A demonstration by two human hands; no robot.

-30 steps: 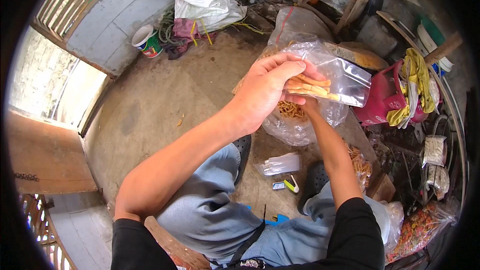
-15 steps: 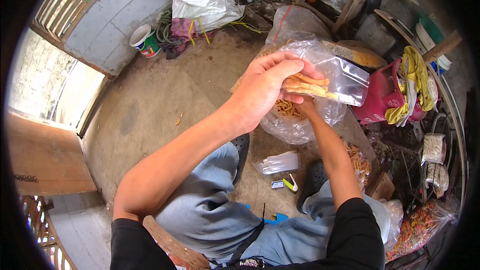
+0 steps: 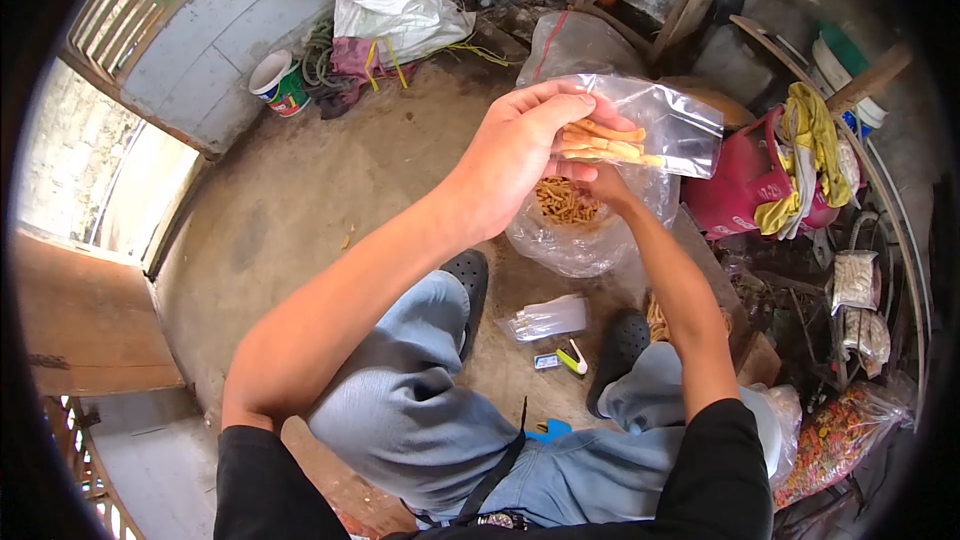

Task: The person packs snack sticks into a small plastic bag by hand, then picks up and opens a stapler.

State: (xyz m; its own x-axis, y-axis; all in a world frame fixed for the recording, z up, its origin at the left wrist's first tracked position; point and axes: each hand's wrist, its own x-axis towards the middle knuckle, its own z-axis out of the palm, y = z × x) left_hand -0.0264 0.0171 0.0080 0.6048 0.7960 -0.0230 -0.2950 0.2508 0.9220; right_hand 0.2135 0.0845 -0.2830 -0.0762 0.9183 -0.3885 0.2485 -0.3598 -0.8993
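My left hand [image 3: 532, 145] is closed around a small clear plastic bag [image 3: 690, 125], thumb on top, with several pale yellow snack sticks [image 3: 605, 143] inside. The bag's flat end points right. Just below and partly behind it is my right hand [image 3: 608, 185], at the large clear bag [image 3: 575, 255] on the floor. Its fingers are mostly hidden by the left hand and the small bag, so I cannot see what they hold. Loose brown snack sticks [image 3: 565, 202] lie in the large bag's open mouth.
Between my feet lie a stack of clear plastic bags [image 3: 550, 318], a green-and-white stapler [image 3: 573, 357] and a small blue box [image 3: 547, 361]. A pink gas cylinder [image 3: 735, 185] draped with a yellow cloth [image 3: 825, 140] stands right. A bag of colourful snacks [image 3: 840, 440] lies lower right.
The view has shifted slightly. The small bag stays in my left hand with its snack sticks, and more of the large bag's contents show below it. My right hand remains beneath the left.
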